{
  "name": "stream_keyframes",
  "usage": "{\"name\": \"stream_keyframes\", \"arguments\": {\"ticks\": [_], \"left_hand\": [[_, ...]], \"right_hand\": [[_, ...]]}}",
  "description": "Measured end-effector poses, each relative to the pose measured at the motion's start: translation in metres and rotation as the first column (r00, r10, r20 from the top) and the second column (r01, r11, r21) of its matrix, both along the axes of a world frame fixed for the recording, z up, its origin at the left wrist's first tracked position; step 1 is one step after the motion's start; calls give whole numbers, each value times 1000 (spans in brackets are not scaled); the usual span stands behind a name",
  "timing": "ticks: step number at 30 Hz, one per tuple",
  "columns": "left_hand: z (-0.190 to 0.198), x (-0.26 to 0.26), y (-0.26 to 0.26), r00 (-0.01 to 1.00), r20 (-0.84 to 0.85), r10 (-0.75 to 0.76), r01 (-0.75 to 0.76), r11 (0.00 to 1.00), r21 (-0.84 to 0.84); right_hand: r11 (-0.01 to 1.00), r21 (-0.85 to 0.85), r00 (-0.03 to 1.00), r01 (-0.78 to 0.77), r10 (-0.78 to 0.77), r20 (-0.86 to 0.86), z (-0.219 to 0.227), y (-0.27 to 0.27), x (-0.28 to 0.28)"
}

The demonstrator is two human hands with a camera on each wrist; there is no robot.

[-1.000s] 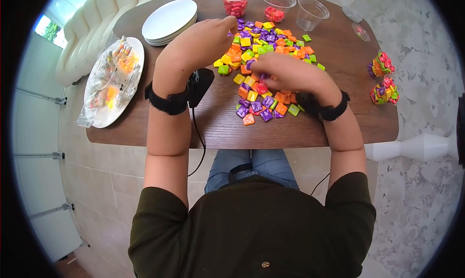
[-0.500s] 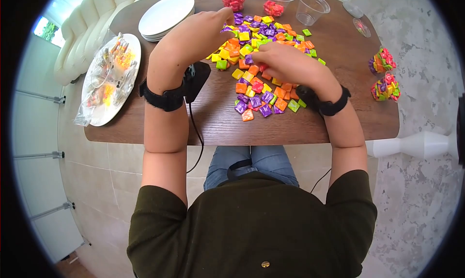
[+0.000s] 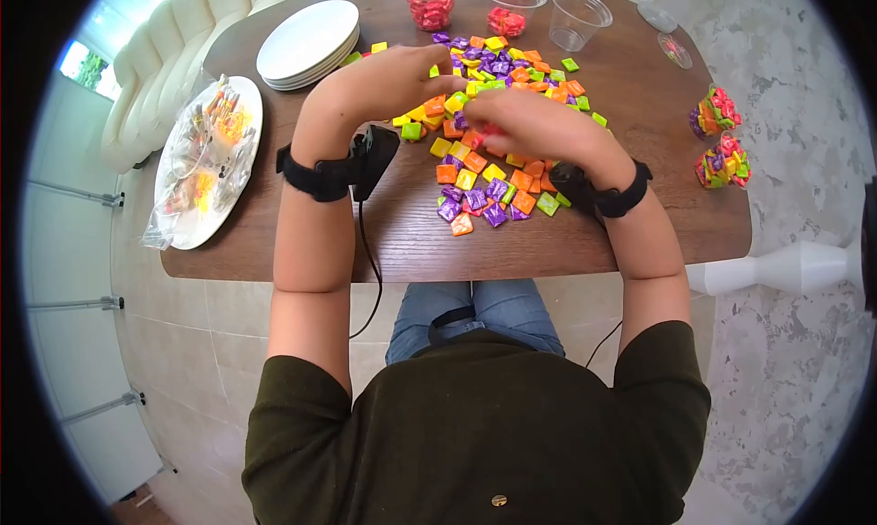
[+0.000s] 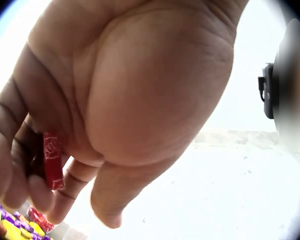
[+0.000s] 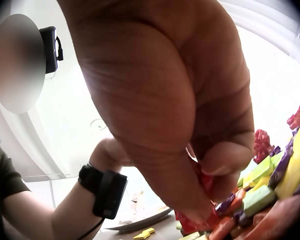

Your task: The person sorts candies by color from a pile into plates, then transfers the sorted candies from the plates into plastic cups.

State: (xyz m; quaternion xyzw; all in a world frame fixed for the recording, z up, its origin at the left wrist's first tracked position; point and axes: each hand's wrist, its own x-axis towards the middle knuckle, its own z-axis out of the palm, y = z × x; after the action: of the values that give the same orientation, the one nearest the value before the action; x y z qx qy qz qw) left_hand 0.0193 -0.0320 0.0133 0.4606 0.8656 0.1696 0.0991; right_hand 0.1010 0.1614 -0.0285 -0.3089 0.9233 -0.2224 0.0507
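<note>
Wrapped square candies (image 3: pixel 494 216) in purple, orange, yellow, green and red lie spread over the brown table. My left hand (image 3: pixel 388 84) is over the pile's left side, fingers toward the right hand. In the left wrist view a red candy (image 4: pixel 53 161) is held on edge by the curled fingers, with the thumb standing apart. Palm down, my right hand (image 3: pixel 544 127) is low over the middle of the pile. Its thumb and fingers pinch a red-wrapped candy (image 5: pixel 206 181), partly hidden by them in the right wrist view.
At the back stand clear plastic cups, two with red candies: the left cup (image 3: pixel 431 11) and the middle cup (image 3: pixel 505 18). Two cups of mixed candies (image 3: pixel 723 164) are at the right edge. Stacked white plates (image 3: pixel 309 39) and an oval plate (image 3: pixel 179 231) with bagged items are left.
The left hand has come nearer and to the right, so its fingertips are closer to the right hand. The right hand has gone from just above the pile's front to its middle.
</note>
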Motion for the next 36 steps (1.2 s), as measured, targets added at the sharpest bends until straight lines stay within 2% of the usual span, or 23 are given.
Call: {"name": "stream_keyframes", "arguments": {"ticks": [1, 3, 4, 5, 7, 8, 9, 11, 12, 14, 15, 16, 19, 22, 23, 24, 26, 27, 29, 31, 33, 35, 36], "left_hand": [[1, -1, 5, 990, 140, 15, -18, 1000, 16], [4, 0, 11, 909, 414, 42, -63, 997, 39], [-4, -11, 14, 798, 602, -35, -31, 995, 99], [-16, -14, 18, 668, 741, -71, -79, 983, 166], [-25, -7, 32, 345, 920, -184, -206, 942, 266], [-40, -18, 36, 100, 932, -350, -144, 921, 361], [-48, -21, 41, -77, 915, -397, -207, 904, 374], [-57, -22, 55, -406, 780, -477, -334, 872, 359], [-59, -21, 57, -382, 746, -546, -393, 826, 404], [-64, -39, 52, -294, 777, -557, -469, 792, 391], [-66, -47, 49, -249, 791, -558, -506, 772, 385], [-65, -48, 47, -124, 836, -535, -590, 717, 371], [-48, -58, 29, -3, 799, -602, -648, 609, 457], [-31, -69, 9, -41, 721, -692, -656, 563, 502], [-31, -79, -1, -79, 645, -760, -629, 540, 560], [-32, -91, -9, -205, 525, -826, -529, 545, 650], [-28, -97, -23, -237, 453, -860, -536, 504, 677], [-22, -92, -30, -136, 509, -850, -636, 469, 613], [-15, -87, -33, -12, 570, -822, -735, 394, 552], [-11, -85, -30, 47, 574, -818, -752, 349, 559], [-18, -81, -20, 40, 583, -812, -766, 349, 539], [-26, -71, 3, -9, 641, -767, -841, 353, 410], [-38, -71, 13, -53, 639, -768, -817, 402, 415]], "right_hand": [[998, -62, 995, 23, -29, -99, 4, 3, -1], [980, -192, 955, 44, -98, -280, 14, 7, -2], [970, -237, 935, 59, -137, -328, 22, 7, -1], [959, -274, 923, 75, -171, -344, 27, 6, -1], [933, -343, 897, 107, -240, -373, 34, 4, 1], [923, -367, 887, 119, -265, -378, 35, 3, 2], [908, -394, 882, 143, -297, -366, 34, 3, 2], [872, -450, 867, 190, -364, -340, 31, 1, 2], [888, -416, 868, 198, -356, -345, 34, 0, 4], [914, -345, 871, 214, -338, -356, 43, -5, 13], [955, -264, 939, 134, -208, -274, 38, -9, 18], [981, -190, 981, 42, -77, -179, 30, -14, 23], [970, 94, 968, -224, 211, 134, 12, -28, 37], [966, 196, 982, -166, 144, 118, -9, -37, 36], [970, 187, 987, -153, 142, 75, -11, -38, 36], [974, 177, 990, -142, 139, 31, -12, -39, 36], [976, 168, 989, -136, 145, -40, -16, -39, 36], [975, 172, 986, -140, 154, -67, -18, -38, 35], [976, 171, 982, -133, 152, -108, -21, -36, 30], [980, 163, 982, -112, 134, -136, -24, -32, 19], [993, 74, 960, -90, 106, -258, -22, -22, 7], [998, -41, 939, -56, 38, -342, -14, -13, -1], [997, -83, 906, 2, -36, -421, -7, -8, -4]]}}
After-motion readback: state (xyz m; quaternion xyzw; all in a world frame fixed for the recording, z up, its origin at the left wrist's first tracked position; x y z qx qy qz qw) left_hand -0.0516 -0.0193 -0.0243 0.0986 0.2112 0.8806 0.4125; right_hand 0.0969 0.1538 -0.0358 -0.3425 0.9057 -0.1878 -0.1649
